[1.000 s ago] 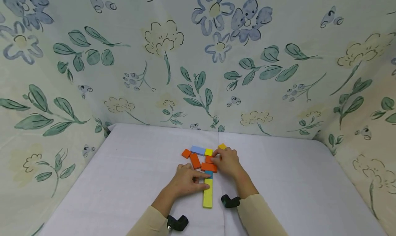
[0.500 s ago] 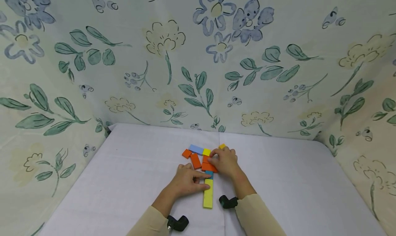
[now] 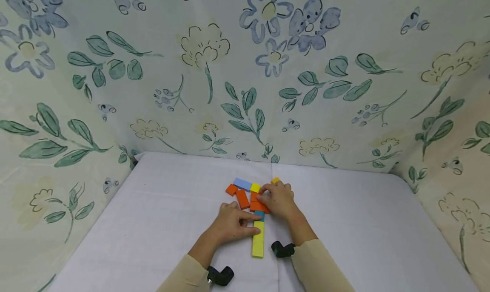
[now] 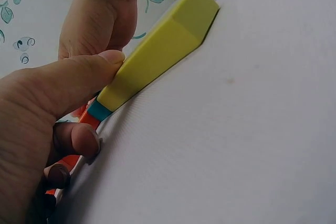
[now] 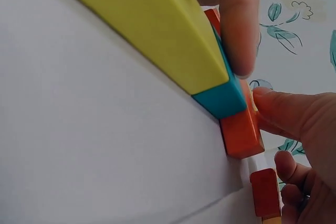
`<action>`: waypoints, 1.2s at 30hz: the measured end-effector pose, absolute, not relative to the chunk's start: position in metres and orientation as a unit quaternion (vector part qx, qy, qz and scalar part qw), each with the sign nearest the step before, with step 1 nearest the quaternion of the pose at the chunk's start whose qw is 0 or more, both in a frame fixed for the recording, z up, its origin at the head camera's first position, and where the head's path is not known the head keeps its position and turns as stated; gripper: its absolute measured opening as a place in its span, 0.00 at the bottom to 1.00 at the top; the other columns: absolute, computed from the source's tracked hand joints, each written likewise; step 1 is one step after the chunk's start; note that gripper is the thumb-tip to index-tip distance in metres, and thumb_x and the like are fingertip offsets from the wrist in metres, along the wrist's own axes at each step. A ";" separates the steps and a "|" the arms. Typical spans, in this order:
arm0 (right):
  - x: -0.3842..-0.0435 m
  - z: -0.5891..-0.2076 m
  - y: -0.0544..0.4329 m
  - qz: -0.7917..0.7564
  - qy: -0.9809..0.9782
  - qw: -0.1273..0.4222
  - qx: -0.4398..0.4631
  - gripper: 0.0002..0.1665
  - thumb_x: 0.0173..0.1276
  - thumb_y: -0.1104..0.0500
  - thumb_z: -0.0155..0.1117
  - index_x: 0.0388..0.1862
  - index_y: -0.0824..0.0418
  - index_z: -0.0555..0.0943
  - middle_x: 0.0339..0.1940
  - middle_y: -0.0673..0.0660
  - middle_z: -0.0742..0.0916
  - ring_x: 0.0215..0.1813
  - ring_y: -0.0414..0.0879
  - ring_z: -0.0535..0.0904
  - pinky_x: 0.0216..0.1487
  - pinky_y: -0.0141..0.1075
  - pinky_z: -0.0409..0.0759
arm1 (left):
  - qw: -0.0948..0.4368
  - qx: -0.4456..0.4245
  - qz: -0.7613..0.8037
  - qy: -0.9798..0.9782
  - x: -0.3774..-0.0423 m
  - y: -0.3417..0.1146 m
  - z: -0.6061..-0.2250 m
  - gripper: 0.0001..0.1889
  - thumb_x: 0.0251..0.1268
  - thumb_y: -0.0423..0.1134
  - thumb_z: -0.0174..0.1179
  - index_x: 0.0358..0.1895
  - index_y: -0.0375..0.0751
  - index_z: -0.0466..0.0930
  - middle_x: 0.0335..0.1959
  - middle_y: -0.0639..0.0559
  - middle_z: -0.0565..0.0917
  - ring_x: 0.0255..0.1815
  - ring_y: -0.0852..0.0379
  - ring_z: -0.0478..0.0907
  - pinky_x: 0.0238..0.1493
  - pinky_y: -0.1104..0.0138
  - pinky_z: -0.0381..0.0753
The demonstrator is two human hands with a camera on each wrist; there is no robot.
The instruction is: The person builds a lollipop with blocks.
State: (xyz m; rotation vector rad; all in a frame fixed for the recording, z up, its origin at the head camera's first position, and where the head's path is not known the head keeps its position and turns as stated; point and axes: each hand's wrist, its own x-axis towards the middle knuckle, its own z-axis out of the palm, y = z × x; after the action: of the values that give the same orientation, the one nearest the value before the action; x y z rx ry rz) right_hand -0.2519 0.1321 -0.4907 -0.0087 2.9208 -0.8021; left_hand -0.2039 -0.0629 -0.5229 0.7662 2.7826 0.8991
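Observation:
Flat coloured blocks form a column on the white cloth. In the head view, my left hand (image 3: pixel 229 224) lies beside it, index fingertip on a small blue block (image 3: pixel 260 219) and thumb on the long yellow block (image 3: pixel 258 245). Farther up the column, my right hand (image 3: pixel 280 200) pinches a small orange block (image 3: pixel 254 197) between thumb and index finger, hiding its right part. A wider orange block (image 3: pixel 256 206) sits between it and the blue block. At the column's top is a yellow square block (image 3: pixel 255 188) with a light-blue block (image 3: pixel 242 183) angled off its left side.
Left of the column lie a tilted orange block (image 3: pixel 242 199) and an orange square block (image 3: pixel 231 190). Beyond my right hand is an amber block (image 3: pixel 275 180). The right wrist view shows a red block (image 5: pixel 264 192) beside that hand's fingers. A floral cloth (image 3: pixel 245 71) hangs behind.
My right hand has moved slightly left. The small orange, yellow square and light-blue blocks have shifted left with it. My left hand stays in place.

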 end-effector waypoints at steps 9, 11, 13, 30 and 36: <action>-0.255 -0.488 0.164 -0.312 0.950 0.034 0.006 0.15 0.76 0.45 0.62 0.52 0.49 0.86 0.47 0.57 0.82 0.51 0.54 0.72 0.51 0.44 0.74 | 0.067 0.243 0.293 0.922 -0.203 -0.062 -0.522 0.21 0.57 0.69 0.66 0.55 0.79 0.84 0.16 0.66 0.71 0.32 0.63 0.64 0.42 0.61 0.55; -0.256 -0.488 0.173 -0.323 0.945 0.038 0.022 0.16 0.76 0.45 0.62 0.53 0.51 0.85 0.47 0.57 0.82 0.49 0.52 0.75 0.48 0.42 0.78 | 0.068 0.241 0.294 0.922 -0.203 -0.062 -0.521 0.21 0.57 0.69 0.67 0.55 0.79 0.84 0.16 0.66 0.71 0.33 0.63 0.64 0.43 0.61 0.55; -0.255 -0.489 0.181 -0.330 0.942 0.047 0.038 0.15 0.75 0.46 0.62 0.52 0.52 0.84 0.46 0.57 0.83 0.46 0.51 0.76 0.46 0.40 0.79 | 0.067 0.240 0.295 0.923 -0.203 -0.062 -0.521 0.21 0.58 0.69 0.67 0.55 0.79 0.84 0.16 0.66 0.71 0.33 0.63 0.64 0.43 0.61 0.55; -0.246 -0.497 0.199 -0.342 0.935 0.089 0.026 0.19 0.68 0.50 0.72 0.57 0.50 0.84 0.42 0.54 0.82 0.43 0.49 0.75 0.40 0.37 0.73 | 0.064 0.242 0.306 0.918 -0.203 -0.062 -0.524 0.21 0.57 0.69 0.67 0.55 0.79 0.84 0.16 0.67 0.72 0.35 0.63 0.65 0.43 0.61 0.56; -0.246 -0.500 0.199 -0.341 0.937 0.079 0.018 0.20 0.68 0.50 0.72 0.57 0.51 0.83 0.40 0.53 0.82 0.42 0.47 0.75 0.40 0.36 0.74 | 0.065 0.241 0.306 0.919 -0.203 -0.062 -0.523 0.21 0.57 0.69 0.68 0.55 0.79 0.85 0.16 0.67 0.72 0.35 0.63 0.64 0.43 0.61 0.56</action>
State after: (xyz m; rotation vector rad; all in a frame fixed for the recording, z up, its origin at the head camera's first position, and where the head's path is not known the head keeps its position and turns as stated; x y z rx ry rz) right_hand -0.2462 0.1985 -0.5002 0.0535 2.8029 -1.0204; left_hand -0.2034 -0.0624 -0.5234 0.7270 2.7731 0.9244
